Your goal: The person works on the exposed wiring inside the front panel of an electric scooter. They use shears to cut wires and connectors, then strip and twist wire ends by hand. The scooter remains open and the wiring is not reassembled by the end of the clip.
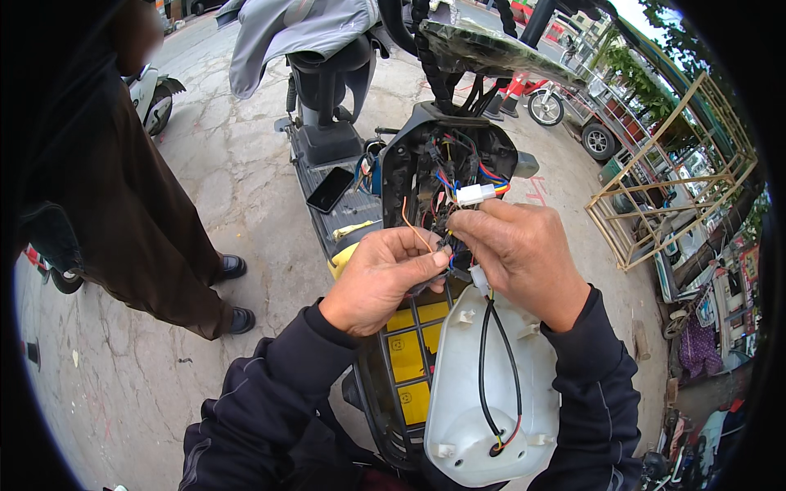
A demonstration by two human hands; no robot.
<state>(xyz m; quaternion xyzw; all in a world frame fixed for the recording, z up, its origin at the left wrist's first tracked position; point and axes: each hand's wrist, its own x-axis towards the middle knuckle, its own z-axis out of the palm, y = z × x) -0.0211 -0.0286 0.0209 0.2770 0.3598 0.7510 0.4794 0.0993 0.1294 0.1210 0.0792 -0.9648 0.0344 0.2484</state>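
From the head view I saw my left hand [383, 274] pinched shut on a thin orange wire [413, 229], and my right hand [520, 258] closed on the same bundle of coloured wires [458, 176] just beside it, fingertips nearly touching. A white connector [475, 194] sat just above my right hand, inside the open scooter housing [401, 164]. A white plastic cover [483, 393] hung below my right wrist. A phone [330, 189] lay on the footboard beyond my left hand.

Both hands, left hand [385, 274] and right hand [516, 250], pinch thin wires [446, 237] (scooter's [327, 139] open front housing).
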